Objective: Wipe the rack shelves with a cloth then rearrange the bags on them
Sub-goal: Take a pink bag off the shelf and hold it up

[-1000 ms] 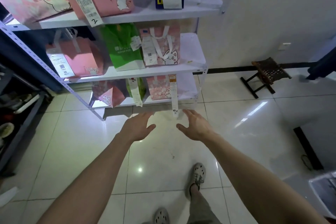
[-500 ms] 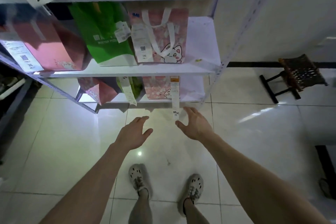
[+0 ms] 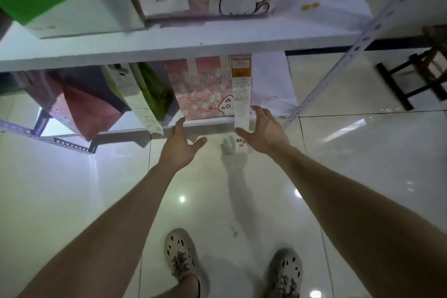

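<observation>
Advice: left hand (image 3: 180, 146) and right hand (image 3: 264, 132), spread empty, should clasp the pink cat-print paper bag (image 3: 205, 89) by its sides

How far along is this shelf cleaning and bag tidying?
Done: nothing I can confirm; no cloth is in view, and wiping cannot be judged. In hand: the left hand and right hand, both open and empty, reach either side of the pink cat bag on the lowest shelf. Left: the rearranging itself.

Glossy white tiled floor (image 3: 60, 201). Dark stool (image 3: 394, 86) at far right, standing near a black baseboard (image 3: 314, 51). Pale clogs (image 3: 180, 256) at bottom.
</observation>
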Demonstrator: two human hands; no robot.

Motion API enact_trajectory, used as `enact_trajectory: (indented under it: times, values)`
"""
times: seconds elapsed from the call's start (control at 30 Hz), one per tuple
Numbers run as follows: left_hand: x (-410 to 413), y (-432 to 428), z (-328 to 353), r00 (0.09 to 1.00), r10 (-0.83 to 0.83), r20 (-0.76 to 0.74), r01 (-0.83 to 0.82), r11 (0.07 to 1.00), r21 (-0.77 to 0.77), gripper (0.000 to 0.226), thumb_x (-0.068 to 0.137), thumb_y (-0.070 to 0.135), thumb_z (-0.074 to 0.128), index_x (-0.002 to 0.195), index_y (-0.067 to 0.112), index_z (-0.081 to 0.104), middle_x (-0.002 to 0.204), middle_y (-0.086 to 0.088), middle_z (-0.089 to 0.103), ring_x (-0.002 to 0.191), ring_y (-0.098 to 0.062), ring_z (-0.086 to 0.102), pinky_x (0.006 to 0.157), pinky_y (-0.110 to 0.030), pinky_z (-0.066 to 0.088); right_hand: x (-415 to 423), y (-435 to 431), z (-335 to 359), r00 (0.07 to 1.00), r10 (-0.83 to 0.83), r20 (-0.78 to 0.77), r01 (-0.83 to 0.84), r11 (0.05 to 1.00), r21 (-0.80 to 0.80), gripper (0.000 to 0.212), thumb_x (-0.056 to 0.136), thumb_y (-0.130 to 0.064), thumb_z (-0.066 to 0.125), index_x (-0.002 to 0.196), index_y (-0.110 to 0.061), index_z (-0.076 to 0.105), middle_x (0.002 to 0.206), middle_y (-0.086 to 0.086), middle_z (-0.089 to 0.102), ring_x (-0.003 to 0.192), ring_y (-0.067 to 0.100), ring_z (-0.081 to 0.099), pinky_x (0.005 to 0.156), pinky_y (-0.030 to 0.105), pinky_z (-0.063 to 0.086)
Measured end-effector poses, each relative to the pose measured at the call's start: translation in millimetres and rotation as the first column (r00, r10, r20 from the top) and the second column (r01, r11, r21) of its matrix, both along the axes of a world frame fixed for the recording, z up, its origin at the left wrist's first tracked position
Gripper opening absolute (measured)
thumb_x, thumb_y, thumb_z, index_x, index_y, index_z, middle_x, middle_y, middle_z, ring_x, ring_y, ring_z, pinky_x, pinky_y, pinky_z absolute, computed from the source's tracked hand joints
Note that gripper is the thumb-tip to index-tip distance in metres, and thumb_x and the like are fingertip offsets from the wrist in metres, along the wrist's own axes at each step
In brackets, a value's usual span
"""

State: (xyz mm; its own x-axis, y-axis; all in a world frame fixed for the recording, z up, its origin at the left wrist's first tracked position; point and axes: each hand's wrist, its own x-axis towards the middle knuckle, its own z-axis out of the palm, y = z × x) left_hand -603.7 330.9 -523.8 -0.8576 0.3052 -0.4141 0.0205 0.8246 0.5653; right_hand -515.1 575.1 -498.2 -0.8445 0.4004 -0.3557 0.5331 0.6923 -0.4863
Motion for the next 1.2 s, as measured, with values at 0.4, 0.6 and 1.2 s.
enact_trajectory:
  times: [0.4,0.6,1.2]
  values:
    - [-91.9,40.2,-99.1,0.958,0.261,-0.117,-0.214,0.926,0.312,0.093,0.095,0.023,0.083,0.165,0.023,0.023,0.162,-0.002,0.052,0.145,-0.032,0.054,0.105,-0.029,0.04,-93.1,20.2,-107.8,0.92,-0.307,-0.245,0.275,0.949,-0.157,0.07,0.087,-0.036,0.085,0.135,-0.015,0.038,0.135,0.007,0.065,0.12,0.03,0.065,0.092,0.039,0.057]
    - [-65.8,28.2,-70.1,0.958,0.224,-0.179,-0.17,0.946,0.276,0.092,0.096,0.019,0.081,0.168,0.02,0.023,0.156,-0.006,0.059,0.139,-0.036,0.059,0.109,-0.039,0.049,-62.8,0.7,-81.9,0.881,-0.367,-0.298,0.324,0.928,-0.184,0.054,0.089,-0.03,0.077,0.118,-0.02,0.033,0.124,0.005,0.064,0.104,0.027,0.064,0.086,0.041,0.055]
    - [159.1,-32.7,206.7,0.928,0.372,0.036,-0.371,0.907,0.198,0.049,0.1,0.025,0.075,0.138,0.017,0.046,0.113,0.0,0.068,0.107,-0.034,0.073,0.085,-0.037,0.056,163.3,-79.2,195.8,0.92,-0.388,-0.058,0.361,0.895,-0.262,0.058,0.09,-0.024,0.071,0.131,-0.025,0.031,0.135,0.009,0.064,0.109,0.042,0.069,0.082,0.058,0.062]
